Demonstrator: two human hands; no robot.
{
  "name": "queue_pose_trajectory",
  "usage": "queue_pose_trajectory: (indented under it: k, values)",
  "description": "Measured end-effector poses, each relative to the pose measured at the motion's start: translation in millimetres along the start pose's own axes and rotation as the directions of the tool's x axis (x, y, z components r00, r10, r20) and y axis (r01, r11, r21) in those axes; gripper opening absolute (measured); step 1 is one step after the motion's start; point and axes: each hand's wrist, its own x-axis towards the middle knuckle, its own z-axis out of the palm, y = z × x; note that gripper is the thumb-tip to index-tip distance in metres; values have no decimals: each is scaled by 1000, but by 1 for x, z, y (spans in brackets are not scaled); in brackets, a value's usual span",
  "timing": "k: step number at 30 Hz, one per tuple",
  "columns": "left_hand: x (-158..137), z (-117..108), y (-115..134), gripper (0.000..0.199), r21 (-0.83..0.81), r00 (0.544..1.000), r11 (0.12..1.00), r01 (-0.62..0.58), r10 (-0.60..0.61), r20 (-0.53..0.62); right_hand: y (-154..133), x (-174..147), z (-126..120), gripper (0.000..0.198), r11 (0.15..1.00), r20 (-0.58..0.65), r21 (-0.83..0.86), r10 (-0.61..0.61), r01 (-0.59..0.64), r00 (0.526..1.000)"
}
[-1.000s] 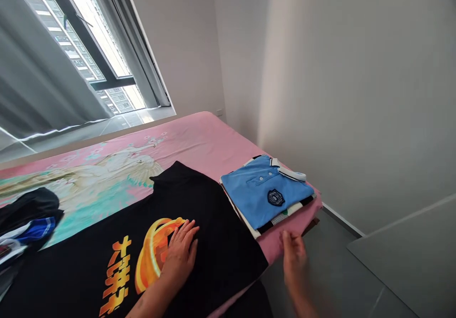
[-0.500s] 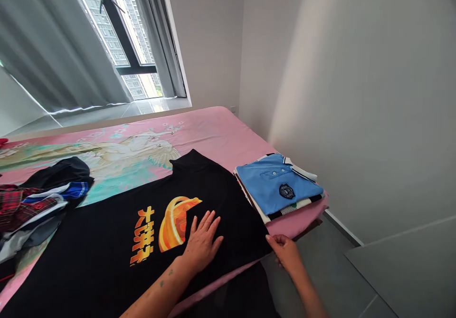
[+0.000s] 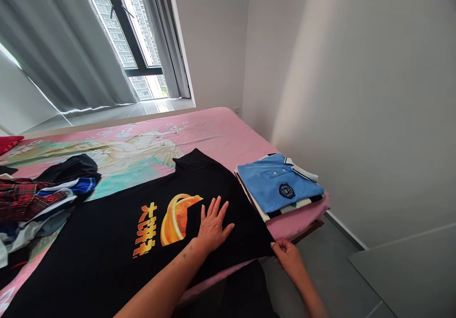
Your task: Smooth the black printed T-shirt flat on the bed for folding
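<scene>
A black T-shirt lies spread flat on the bed, print facing up. The left hand presses on it with fingers spread, just right of the orange print. The right hand seems to pinch the shirt's near right corner. A folded blue polo shirt tops a stack at the right; loose clothes lie at the left.

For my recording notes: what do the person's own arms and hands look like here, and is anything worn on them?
Both are bare, with no gloves, sleeves, rings or watch showing. The left forearm carries small dark marks near the wrist, likely tiny tattoos. The left hand and right hand are otherwise unmarked.
</scene>
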Motion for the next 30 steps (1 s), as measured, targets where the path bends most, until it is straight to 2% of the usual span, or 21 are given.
queue_pose_trajectory:
  k: [5,8,11,15,19,24,27,29,30]
  values:
    - [4,8,4,76,6,996,1000,6,-7,89,-3,-1,-6,33,987,-9,-143,-73,71,997]
    - [3,13,5,78,6,996,1000,11,-12,85,-11,4,-5,33,953,-58,-278,-143,122,988]
    - [2,13,5,77,-4,998,1000,11,-11,67,-26,7,2,37,896,-128,-427,-190,119,973]
    - [-1,13,4,79,-32,999,999,10,-9,52,-42,10,14,37,791,-140,-586,-309,172,941]
    - [-4,17,2,83,-68,999,998,6,-3,47,-36,15,18,40,837,-216,-541,-233,82,948]
    - [-4,14,3,90,-110,994,993,36,-24,103,-25,22,14,39,850,-190,-526,-164,41,968]
    - [-7,4,2,90,-177,988,984,36,-9,152,-30,8,14,38,865,-262,-485,-283,128,923]
    - [-13,-4,-2,80,-198,993,980,13,10,116,-37,-11,20,38,844,-290,-462,-434,272,853]
    - [-18,-7,-5,74,-192,997,981,-8,23,77,-42,-21,26,37,816,-259,-451,-507,361,822]
